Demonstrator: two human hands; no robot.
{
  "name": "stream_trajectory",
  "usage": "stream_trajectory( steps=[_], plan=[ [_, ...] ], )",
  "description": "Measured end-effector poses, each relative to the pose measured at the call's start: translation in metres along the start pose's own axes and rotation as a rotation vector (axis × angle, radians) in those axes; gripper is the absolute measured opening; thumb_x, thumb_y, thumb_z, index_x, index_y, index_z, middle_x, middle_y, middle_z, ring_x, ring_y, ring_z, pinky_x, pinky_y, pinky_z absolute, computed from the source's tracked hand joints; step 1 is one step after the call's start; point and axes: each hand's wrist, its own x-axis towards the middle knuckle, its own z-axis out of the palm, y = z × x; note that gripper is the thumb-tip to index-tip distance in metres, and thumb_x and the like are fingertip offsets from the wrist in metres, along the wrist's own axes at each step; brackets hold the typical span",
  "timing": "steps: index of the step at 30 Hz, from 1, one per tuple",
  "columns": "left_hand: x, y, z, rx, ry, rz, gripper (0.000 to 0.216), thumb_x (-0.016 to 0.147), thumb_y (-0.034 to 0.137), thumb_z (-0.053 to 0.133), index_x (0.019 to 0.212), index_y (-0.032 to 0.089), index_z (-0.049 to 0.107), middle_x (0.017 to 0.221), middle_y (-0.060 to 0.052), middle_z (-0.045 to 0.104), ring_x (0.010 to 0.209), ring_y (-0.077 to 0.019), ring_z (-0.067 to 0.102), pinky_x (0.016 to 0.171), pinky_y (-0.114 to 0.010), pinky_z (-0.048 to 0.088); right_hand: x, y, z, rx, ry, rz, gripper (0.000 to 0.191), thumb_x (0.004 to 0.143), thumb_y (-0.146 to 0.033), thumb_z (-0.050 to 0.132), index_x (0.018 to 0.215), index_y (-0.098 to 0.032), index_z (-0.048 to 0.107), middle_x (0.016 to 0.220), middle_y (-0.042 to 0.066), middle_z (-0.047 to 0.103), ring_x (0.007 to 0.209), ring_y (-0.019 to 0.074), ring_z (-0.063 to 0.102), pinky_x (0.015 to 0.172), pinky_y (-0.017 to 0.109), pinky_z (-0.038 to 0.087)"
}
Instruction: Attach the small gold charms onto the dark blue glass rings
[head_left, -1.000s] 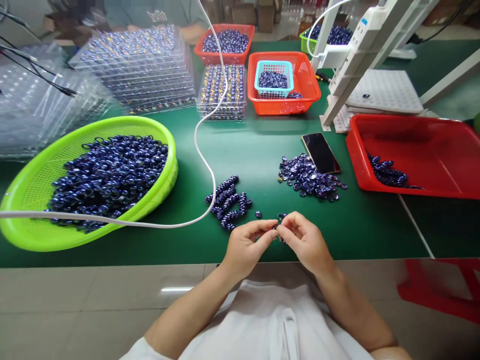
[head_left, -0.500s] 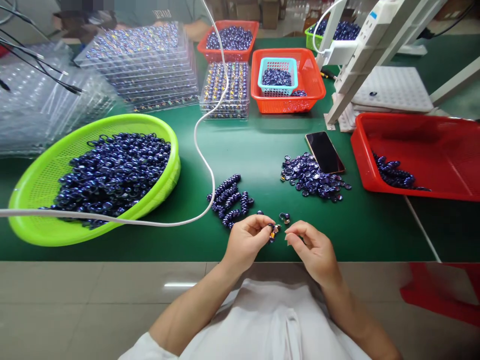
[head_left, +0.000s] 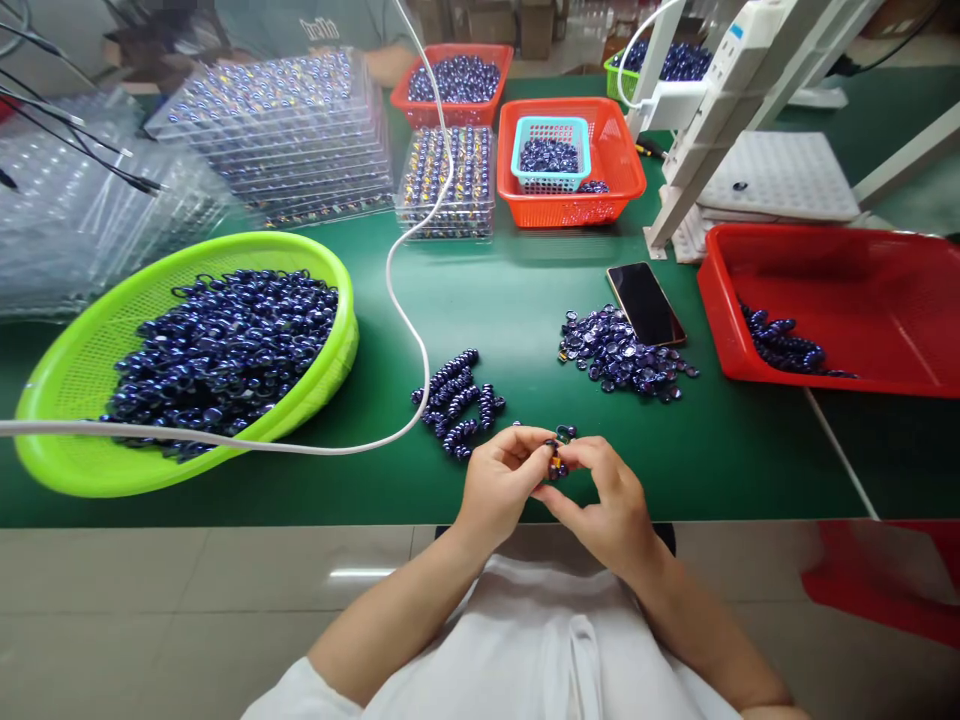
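My left hand (head_left: 502, 485) pinches a small shiny dark-blue ring (head_left: 555, 462) with an orange-gold part, close above the table's front edge. From the other side my right hand (head_left: 611, 505) closes on the same piece, its index finger at the top and its thumb lower down; the fingers hide much of it. Just behind the fingertips another dark-blue piece (head_left: 567, 432) lies on the green table. To the left are several stacked rows of dark-blue rings (head_left: 457, 405). Beyond my right hand is a loose pile of small round dark-blue caps (head_left: 626, 355).
A lime-green basket (head_left: 346, 320) of dark-blue rings stands left, with a white cable (head_left: 401, 300) crossing it. A phone (head_left: 646, 303) touches the cap pile. Right is a red tray (head_left: 885, 310); clear trays (head_left: 277, 150) and an orange basket (head_left: 630, 180) stand behind.
My right hand has moved left and now meets the piece in my left hand. My left hand has shifted slightly right. The camera view has moved a little.
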Motion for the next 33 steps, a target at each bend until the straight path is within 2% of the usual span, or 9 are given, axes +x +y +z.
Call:
stream_trajectory(
  steps=[6,8,11,13,18,21,24,29,33],
  plan=[
    [-0.002,-0.008,-0.003,0.332,0.126,0.348,0.013,0.081,0.018,0.066,0.090,0.019,0.075,0.089,-0.006,0.076,0.080,-0.0183,0.071,0.077,-0.029,0.058,-0.001,-0.005,-0.003,0.004,-0.009,0.141,0.021,0.088,-0.019,0.062,0.108,-0.026,0.058,0.089,0.003,0.072,0.073,0.0170,0.069,0.071,0.031,0.057],
    [-0.001,-0.008,-0.006,0.406,0.113,0.389,0.014,0.081,0.016,0.066,0.090,0.019,0.076,0.089,-0.005,0.076,0.080,-0.0181,0.071,0.077,-0.028,0.057,0.001,-0.005,-0.009,0.062,-0.055,0.231,0.016,0.090,-0.022,0.062,0.105,-0.025,0.061,0.088,0.002,0.073,0.072,0.0163,0.069,0.070,0.029,0.057],
    [0.001,-0.006,-0.009,0.365,0.029,0.282,0.012,0.080,0.017,0.066,0.088,0.018,0.075,0.085,-0.006,0.076,0.075,-0.0177,0.071,0.073,-0.028,0.057,0.005,-0.001,-0.017,0.134,-0.111,0.345,0.009,0.092,-0.025,0.059,0.099,-0.024,0.065,0.086,0.002,0.074,0.070,0.0160,0.070,0.068,0.028,0.057],
    [0.002,-0.004,-0.009,0.254,-0.029,0.153,0.010,0.078,0.020,0.068,0.085,0.016,0.074,0.080,-0.006,0.076,0.071,-0.0170,0.070,0.069,-0.027,0.056,0.005,0.005,-0.019,0.128,-0.110,0.349,0.011,0.093,-0.024,0.059,0.101,-0.024,0.066,0.088,0.002,0.074,0.073,0.0168,0.070,0.070,0.030,0.058],
    [0.008,0.002,-0.008,0.033,-0.093,-0.062,0.015,0.071,0.024,0.076,0.081,0.013,0.072,0.069,-0.003,0.072,0.061,-0.0129,0.065,0.061,-0.024,0.054,0.000,0.017,-0.019,0.017,-0.062,0.051,0.034,0.089,-0.012,0.060,0.117,-0.030,0.064,0.116,0.007,0.066,0.106,0.0227,0.064,0.088,0.040,0.055],
    [0.009,0.004,-0.006,0.009,-0.093,-0.102,0.016,0.069,0.024,0.077,0.080,0.013,0.073,0.068,-0.002,0.071,0.059,-0.0111,0.063,0.060,-0.023,0.053,-0.003,0.018,-0.020,-0.018,-0.064,-0.087,0.038,0.085,-0.010,0.066,0.114,-0.034,0.066,0.115,0.007,0.063,0.106,0.0236,0.062,0.086,0.042,0.056],
    [0.008,0.004,-0.004,0.008,-0.097,-0.124,0.018,0.068,0.025,0.078,0.080,0.013,0.073,0.071,-0.004,0.072,0.059,-0.0118,0.063,0.061,-0.024,0.053,-0.002,0.016,-0.020,-0.046,-0.051,-0.124,0.031,0.084,-0.012,0.067,0.106,-0.034,0.068,0.107,0.006,0.063,0.101,0.0232,0.062,0.085,0.043,0.055],
    [0.005,0.002,-0.002,0.038,-0.087,-0.112,0.018,0.067,0.024,0.080,0.080,0.013,0.075,0.070,-0.003,0.073,0.060,-0.0131,0.065,0.061,-0.025,0.056,0.000,0.014,-0.018,-0.073,-0.063,-0.087,0.021,0.086,-0.012,0.064,0.100,-0.028,0.066,0.092,0.005,0.064,0.089,0.0222,0.060,0.079,0.041,0.053],
    [0.004,0.001,-0.002,0.025,-0.110,-0.088,0.020,0.071,0.026,0.079,0.087,0.014,0.078,0.080,-0.006,0.078,0.068,-0.0158,0.069,0.068,-0.028,0.059,0.001,0.011,-0.018,0.013,-0.082,0.028,0.015,0.091,-0.013,0.057,0.099,-0.024,0.061,0.091,0.005,0.063,0.087,0.0213,0.060,0.078,0.038,0.051]
  ],
)
